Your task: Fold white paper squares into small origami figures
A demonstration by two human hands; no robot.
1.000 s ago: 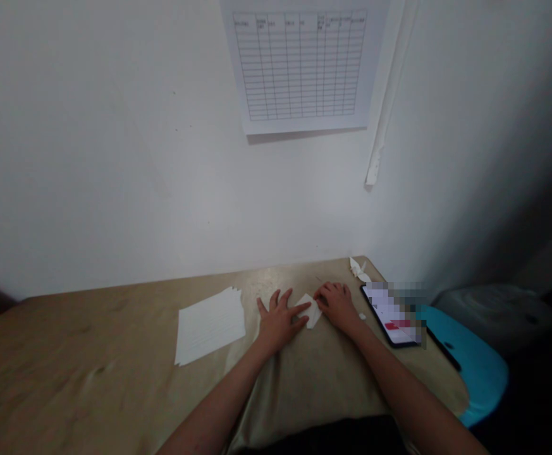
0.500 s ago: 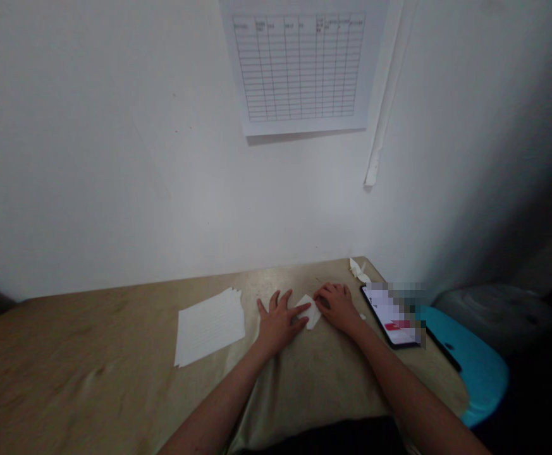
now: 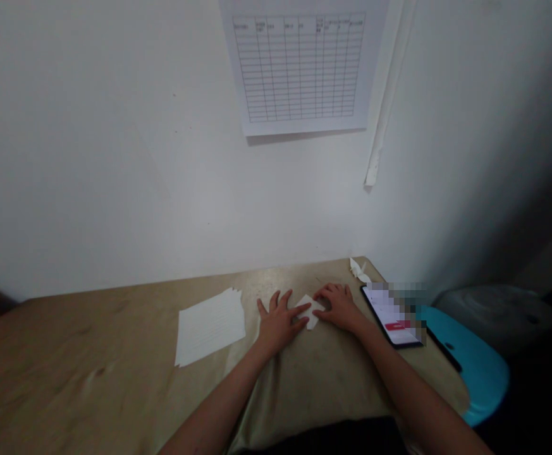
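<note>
A small folded piece of white paper [image 3: 310, 313] lies on the brown-covered table [image 3: 128, 354] between my hands. My left hand [image 3: 278, 322] rests with its fingers spread, its index finger and thumb touching the paper's left side. From the right, my right hand [image 3: 337, 306] has its thumb and index finger at the paper's right edge, with a gap between those two fingertips. A stack of white sheets [image 3: 210, 327] lies to the left of my left hand.
A phone [image 3: 392, 319] with a lit screen lies at the table's right side. Behind it sits a folded white paper piece [image 3: 360, 270]. A blue stool [image 3: 484, 366] stands beyond the right edge. A printed chart [image 3: 304, 76] hangs on the wall.
My right thumb has moved away from the index finger, onto the paper's right edge, and the right hand has opened a little. My left hand has stayed in place.
</note>
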